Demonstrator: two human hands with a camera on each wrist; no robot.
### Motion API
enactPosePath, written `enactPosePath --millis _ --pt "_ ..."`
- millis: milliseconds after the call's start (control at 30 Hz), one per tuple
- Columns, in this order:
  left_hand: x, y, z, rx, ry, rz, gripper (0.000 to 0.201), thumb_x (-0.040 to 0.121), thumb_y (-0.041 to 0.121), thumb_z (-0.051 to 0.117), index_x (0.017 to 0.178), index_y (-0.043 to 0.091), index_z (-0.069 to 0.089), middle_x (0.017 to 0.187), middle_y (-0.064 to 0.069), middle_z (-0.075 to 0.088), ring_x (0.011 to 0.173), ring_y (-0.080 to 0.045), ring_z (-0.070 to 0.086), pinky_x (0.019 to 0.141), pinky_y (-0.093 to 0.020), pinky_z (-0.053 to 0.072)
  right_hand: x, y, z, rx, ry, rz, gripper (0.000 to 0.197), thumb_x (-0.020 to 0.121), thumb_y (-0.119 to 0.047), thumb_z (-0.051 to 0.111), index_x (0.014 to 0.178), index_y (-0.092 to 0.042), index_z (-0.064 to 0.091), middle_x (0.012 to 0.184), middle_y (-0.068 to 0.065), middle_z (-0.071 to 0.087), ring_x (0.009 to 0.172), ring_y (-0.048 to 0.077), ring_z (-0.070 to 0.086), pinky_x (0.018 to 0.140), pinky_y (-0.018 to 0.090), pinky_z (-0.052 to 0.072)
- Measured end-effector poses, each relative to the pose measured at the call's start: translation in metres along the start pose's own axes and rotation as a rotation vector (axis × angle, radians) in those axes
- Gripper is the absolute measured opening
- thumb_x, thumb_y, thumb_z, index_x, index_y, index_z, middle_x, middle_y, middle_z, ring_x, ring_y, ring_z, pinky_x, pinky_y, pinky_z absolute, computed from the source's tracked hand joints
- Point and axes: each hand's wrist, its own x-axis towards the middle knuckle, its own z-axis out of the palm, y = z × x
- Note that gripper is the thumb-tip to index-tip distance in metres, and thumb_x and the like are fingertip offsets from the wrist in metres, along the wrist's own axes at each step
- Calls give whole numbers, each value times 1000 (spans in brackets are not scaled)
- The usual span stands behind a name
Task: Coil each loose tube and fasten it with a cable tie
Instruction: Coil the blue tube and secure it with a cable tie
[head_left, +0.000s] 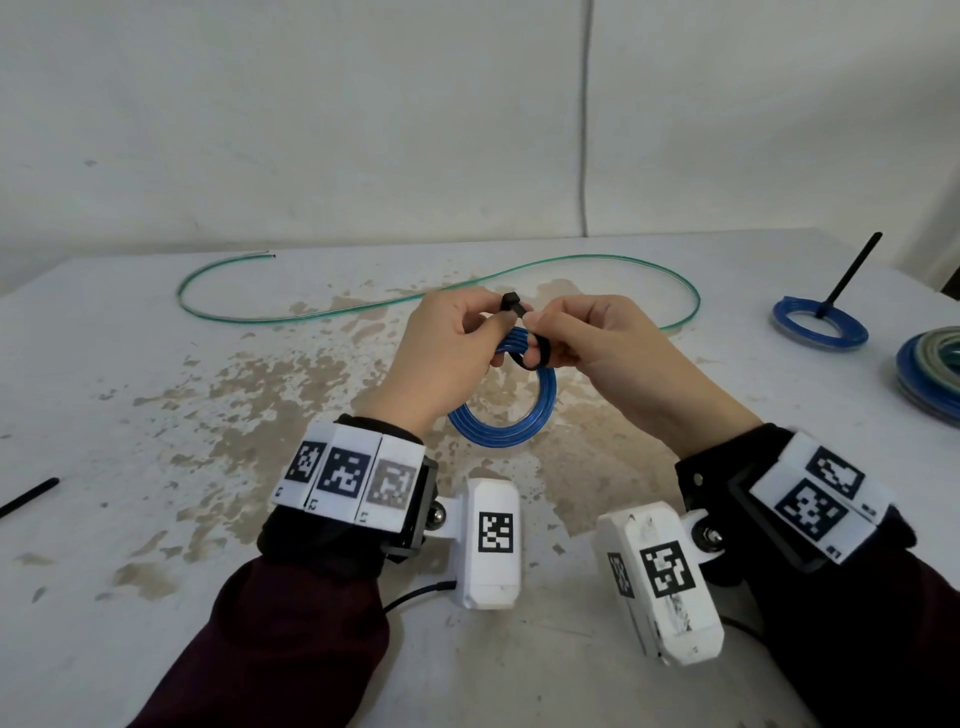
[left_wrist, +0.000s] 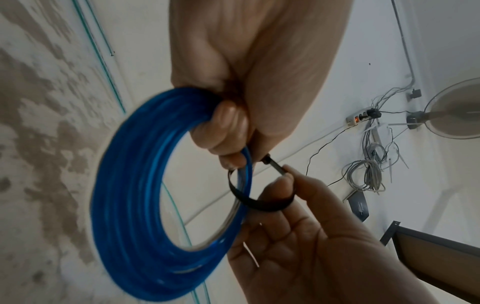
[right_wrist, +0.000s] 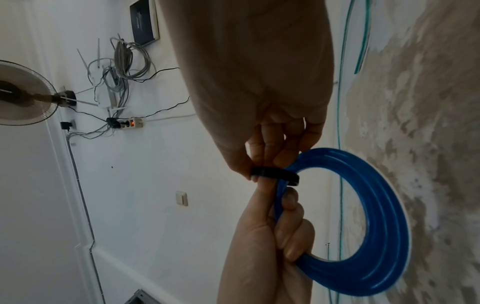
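Blue tube coil (head_left: 511, 410) hangs in the air just above the table (head_left: 156, 415), gathered into a tidy ring and held at its top edge, middle of the scene. The left hand (head_left: 452, 353) has its fingers curled round the bundled strands, and its thumb and forefinger also pinch the square head of a black cable tie (head_left: 511, 301). The right hand (head_left: 587, 343) pinches the strap just beside that head, fingertip to thumb. From the left wrist view the strap makes a wide, slack loop (left_wrist: 257, 202) round the strands, with one right finger through it.

What the tightening turns on, I'd say, is that the strap leaves the head toward the right hand, roughly crosswise to the strands, so a pull to the right should draw the loop shut. The right hand sits nearest the free end.

I can't make out the tail tip behind the fingers. The coil's upper arc is hidden inside the left fist.

Far across the table lies a loose green tube (head_left: 415, 301), uncoiled. At far right a finished blue coil (head_left: 821, 325) sits with its tie tail sticking up, and a stack of coils (head_left: 930, 374) is cut off by the edge. Another black tie (head_left: 28, 498) lies near left.
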Motion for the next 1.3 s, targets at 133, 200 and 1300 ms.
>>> enactPosePath --millis 133,200,1300 --pt "-1 1 0 24 2 11 23 98 11 51 109 11 70 46 14 55 36 1 46 42 -5 31 -1 1 1 -8 12 -2 25 94 -17 56 72 -8 63 65 -1 66 67 11 61 72 20 50" --pt "-3 2 -1 52 -17 46 21 97 11 52 104 12 72 54 8 59 40 1 48 46 -6 34 -1 1 2 6 23 -9 25 95 -17 55 73 -7 63 66 0 66 65 11 61 68 18 49" --pt "-5 8 -4 -71 -277 -42 30 103 17 39 105 11 68 56 -1 40 38 -6 24 37 -15 22 5 -3 -16 237 109 206 29 95 -31 55 112 -8 60 85 4 55 67 13 58 65 31 57"
